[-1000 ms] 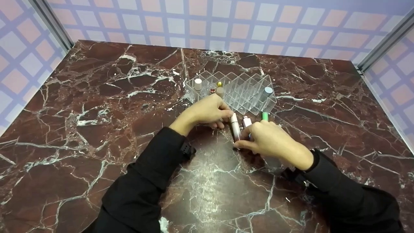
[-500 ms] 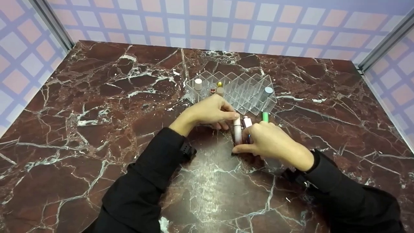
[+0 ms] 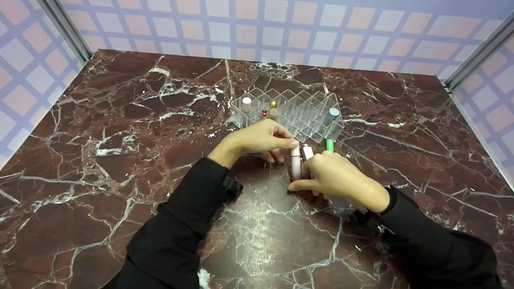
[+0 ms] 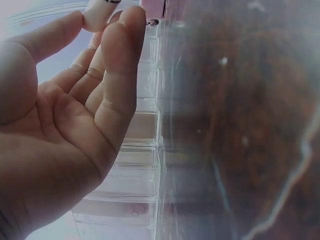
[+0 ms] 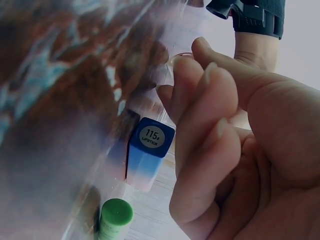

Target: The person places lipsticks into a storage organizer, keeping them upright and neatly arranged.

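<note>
My left hand (image 3: 259, 136) pinches the pale cap of a lip gloss tube (image 3: 296, 165) in front of the organizer. The cap (image 4: 97, 16) shows between thumb and fingers at the top of the left wrist view. My right hand (image 3: 339, 176) grips the lower end of the same tube between thumb and index finger, the other fingers curled. Just right of it stands a pink lipstick (image 3: 307, 152), whose blue end (image 5: 151, 136) reads "115 LIPSTICK" in the right wrist view. Farther right stands a green-capped tube (image 3: 329, 145), partly hidden behind my right hand.
A clear diamond-celled organizer (image 3: 299, 116) stands behind my hands. It holds a white-capped tube (image 3: 246, 104), a gold-topped one (image 3: 273, 104), a red-topped one (image 3: 264, 112) and a silver-blue one (image 3: 332, 114). Patterned panels (image 3: 265, 32) enclose the marble table (image 3: 140, 192).
The lip gloss tube has swung from a leftward lean to nearly straight, its cap shifting right with my left hand. My right thumb has moved slightly toward me.
</note>
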A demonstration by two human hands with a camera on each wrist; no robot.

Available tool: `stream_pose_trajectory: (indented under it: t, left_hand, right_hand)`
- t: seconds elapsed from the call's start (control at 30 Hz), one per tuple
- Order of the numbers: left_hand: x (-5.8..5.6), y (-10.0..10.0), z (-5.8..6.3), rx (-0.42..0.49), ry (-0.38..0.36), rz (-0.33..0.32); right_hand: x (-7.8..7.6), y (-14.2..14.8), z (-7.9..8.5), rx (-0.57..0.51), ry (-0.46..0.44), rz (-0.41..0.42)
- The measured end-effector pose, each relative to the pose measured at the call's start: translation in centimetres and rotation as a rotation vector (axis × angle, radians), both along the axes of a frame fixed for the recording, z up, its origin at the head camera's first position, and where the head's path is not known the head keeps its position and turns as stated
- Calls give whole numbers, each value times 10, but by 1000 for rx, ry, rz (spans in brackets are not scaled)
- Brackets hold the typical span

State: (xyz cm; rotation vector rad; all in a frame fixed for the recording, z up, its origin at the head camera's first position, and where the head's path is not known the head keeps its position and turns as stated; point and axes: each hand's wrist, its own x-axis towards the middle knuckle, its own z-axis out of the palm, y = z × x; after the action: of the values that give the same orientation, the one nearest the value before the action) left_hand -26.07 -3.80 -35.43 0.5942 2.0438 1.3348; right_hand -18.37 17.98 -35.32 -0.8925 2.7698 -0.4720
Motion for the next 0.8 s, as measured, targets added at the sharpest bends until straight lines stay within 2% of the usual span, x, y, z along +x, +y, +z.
stream_pose_trajectory:
  t: [0.47,0.8]
  left_hand:
    - [0,-1,-1,-19,-38,-83]
    - [1,-1,-1,3,-62,-64]
  right_hand:
    - [1,0,1,2,-53,-12]
    - [0,0,-2,-13,-1,6]
